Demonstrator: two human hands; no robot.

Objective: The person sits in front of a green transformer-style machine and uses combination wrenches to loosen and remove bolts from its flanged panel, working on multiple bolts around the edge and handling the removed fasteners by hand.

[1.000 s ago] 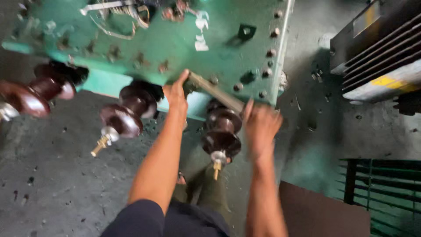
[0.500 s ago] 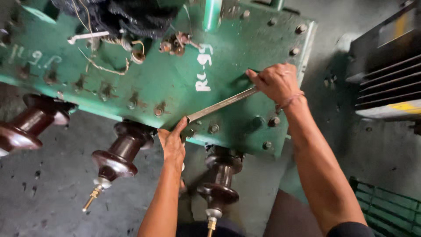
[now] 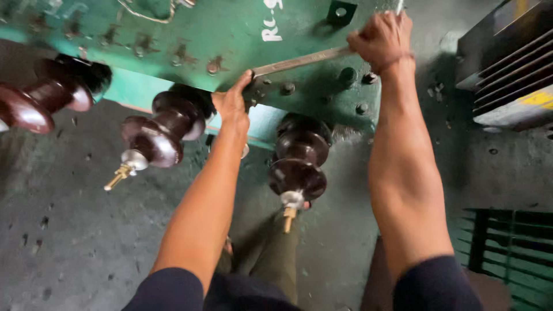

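A long steel wrench (image 3: 299, 60) lies across the green transformer lid (image 3: 230, 34). My right hand (image 3: 380, 40) is closed around its handle end near the top right. My left hand (image 3: 233, 103) rests at the lid's front edge, fingers and thumb pressing the wrench's head where it sits on a bolt. Other bolts (image 3: 287, 88) dot the lid's rim. Three dark brown ceramic bushings (image 3: 161, 129) with brass-tipped studs stick out from the lid toward me; one (image 3: 299, 161) hangs between my arms.
The grey concrete floor (image 3: 69, 230) lies below. A dark finned unit with a yellow label (image 3: 507, 69) stands at the right. A green grille (image 3: 507, 247) is at the bottom right. My legs show beneath the bushings.
My right hand has gone from beside the lid's edge up onto the wrench handle and holds it higher. The left hand stays on the wrench head. The camera moved closer.
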